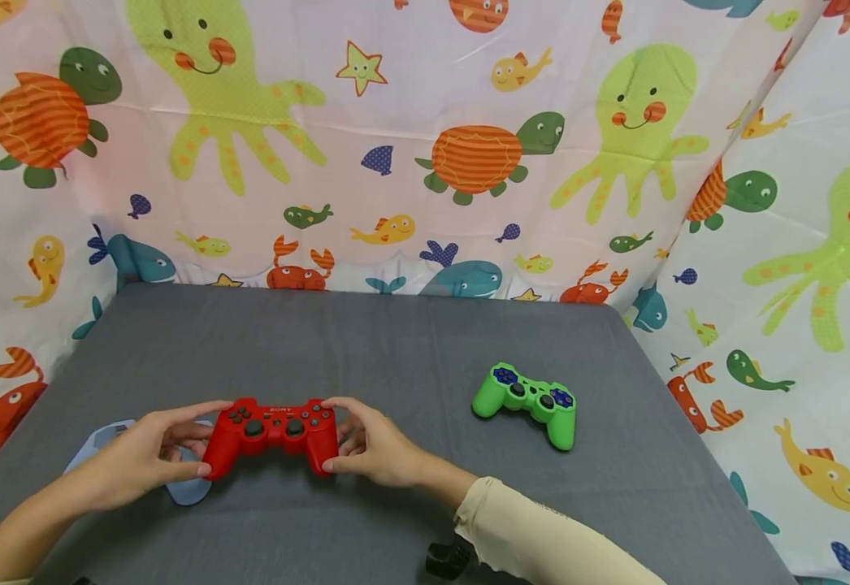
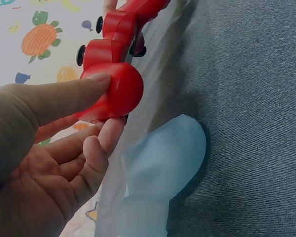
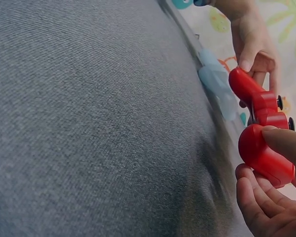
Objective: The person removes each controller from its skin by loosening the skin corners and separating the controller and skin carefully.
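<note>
A red game controller (image 1: 275, 431) with black thumbsticks is held above the grey cloth, between both hands. My left hand (image 1: 143, 451) grips its left end, the thumb on the handle and fingers at the upper edge. On the other end, my right hand (image 1: 374, 447) pinches the right handle between thumb and fingers. In the left wrist view, a pale blue controller (image 2: 163, 163) lies on the cloth below the red one; the left hand partly covers it in the head view. A green game controller (image 1: 527, 402) with dark blue buttons rests to the right, apart from both hands.
Grey cloth (image 1: 366, 341) covers the table. Behind it and along its sides hangs a white curtain (image 1: 410, 97) printed with sea animals. A small black object (image 1: 445, 561) sits near the right sleeve (image 1: 535, 528) at the front edge.
</note>
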Tool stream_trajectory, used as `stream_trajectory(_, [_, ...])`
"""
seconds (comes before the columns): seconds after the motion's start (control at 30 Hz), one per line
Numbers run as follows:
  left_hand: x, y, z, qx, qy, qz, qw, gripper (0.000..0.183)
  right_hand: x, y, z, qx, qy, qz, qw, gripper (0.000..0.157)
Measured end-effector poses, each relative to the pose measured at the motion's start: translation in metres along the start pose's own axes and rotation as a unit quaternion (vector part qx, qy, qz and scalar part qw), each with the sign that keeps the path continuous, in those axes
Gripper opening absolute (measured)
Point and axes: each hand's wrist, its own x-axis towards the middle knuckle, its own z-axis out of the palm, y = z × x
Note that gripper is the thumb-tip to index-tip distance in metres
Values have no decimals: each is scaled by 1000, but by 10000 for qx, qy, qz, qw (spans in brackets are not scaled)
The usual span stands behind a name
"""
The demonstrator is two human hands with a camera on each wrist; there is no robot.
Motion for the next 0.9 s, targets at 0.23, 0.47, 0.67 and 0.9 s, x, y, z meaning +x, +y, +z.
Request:
stream_trajectory(0.23, [-2, -1, 6, 64, -84, -426, 9990, 89, -2, 5, 3, 12, -82, 117, 9999, 71])
stream_trajectory(0.47, [-5, -5, 11, 151, -88, -624, 9979, 88, -2, 8, 6, -169, -202, 215, 9994, 71])
stream_trajectory(0.67, [-8, -9, 12, 224, -50, -639, 9977, 87, 1, 5, 9, -318, -292, 195, 9989, 72])
stream_trajectory(0.9, [-8, -11, 14, 363, -12, -540, 9979, 85, 1, 6, 11, -321, -224, 178, 9991, 72])
